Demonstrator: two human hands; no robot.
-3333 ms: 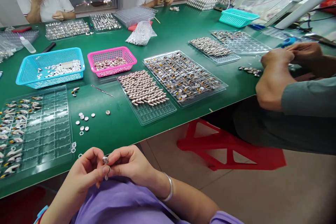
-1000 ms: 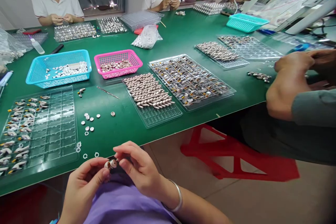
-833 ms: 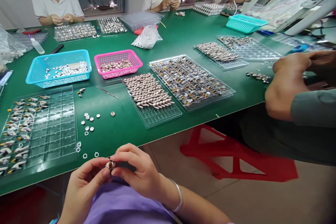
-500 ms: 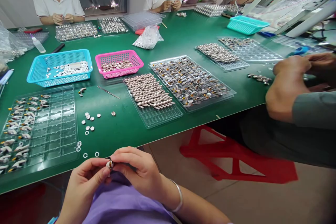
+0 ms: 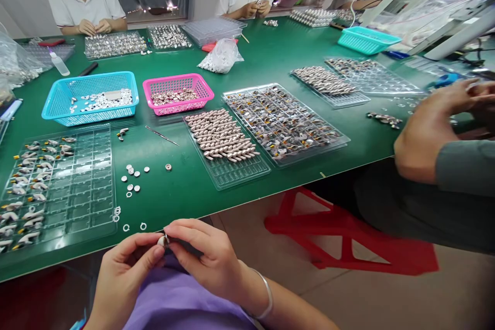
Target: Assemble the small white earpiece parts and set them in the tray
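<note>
Over my lap, just off the table's front edge, my left hand [image 5: 129,268] pinches a small white earbud piece [image 5: 162,241] between thumb and forefinger. My right hand [image 5: 212,255] meets it from the other side, its fingertips closed on the same piece near a thin dark and shiny part. Fingers cover most of the piece. Several white rings [image 5: 143,226] lie on the green table close to my left fingers. Beyond them are several small round caps [image 5: 130,187] and one cap [image 5: 168,167] set apart. To the left, a clear tray [image 5: 91,185] holds earbud parts with orange tabs.
Tweezers [image 5: 161,135] lie below a pink basket [image 5: 178,81] of small parts and a blue basket [image 5: 88,82] of white pieces. Trays of stems [image 5: 220,136] and wired parts [image 5: 286,121] stand mid-table. A co-worker's hand [image 5: 425,129] works at right, above a red stool [image 5: 348,232].
The piece between my hands has turned slightly, with less of its brown part showing. My right fingers have shifted a little. The view has moved slightly.
</note>
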